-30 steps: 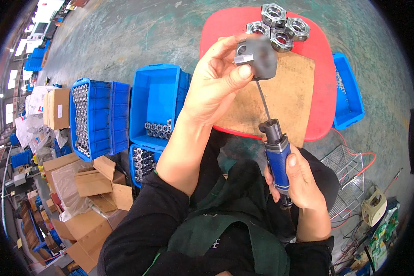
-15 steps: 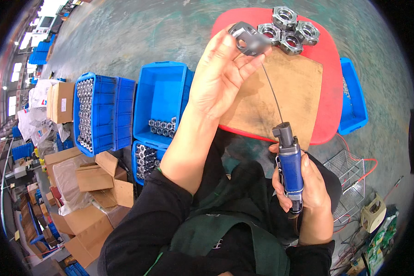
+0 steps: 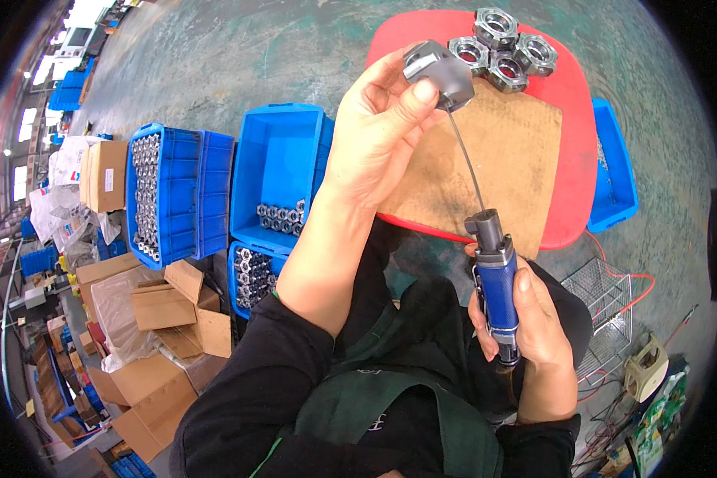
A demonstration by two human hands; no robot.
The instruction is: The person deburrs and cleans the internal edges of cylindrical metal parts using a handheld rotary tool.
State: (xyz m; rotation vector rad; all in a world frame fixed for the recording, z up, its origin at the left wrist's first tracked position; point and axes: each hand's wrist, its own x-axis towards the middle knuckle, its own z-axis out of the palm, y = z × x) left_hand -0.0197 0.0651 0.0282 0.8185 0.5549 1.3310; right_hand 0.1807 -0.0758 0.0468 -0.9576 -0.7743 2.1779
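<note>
The half-closed left hand (image 3: 374, 139) pinches a dark-grey, faceted metal part (image 3: 448, 74), ahead of the right hand (image 3: 543, 319), which is wrapped around a blue-and-black cylindrical tool (image 3: 499, 293) whose thin metal rod (image 3: 468, 159) reaches the part's near side.

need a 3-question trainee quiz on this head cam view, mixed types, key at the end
1. Multiple choice: what is the right hand gripping?
A) a cardboard box
B) a blue power tool
C) a wire basket

2. True or false: the tool's thin rod reaches up toward the dark metal piece in the left hand.

3. Count: how many ring-shaped metal parts sit together at the far side of the red tabletop?

Key: 1. B. 2. True. 3. Four.
</note>
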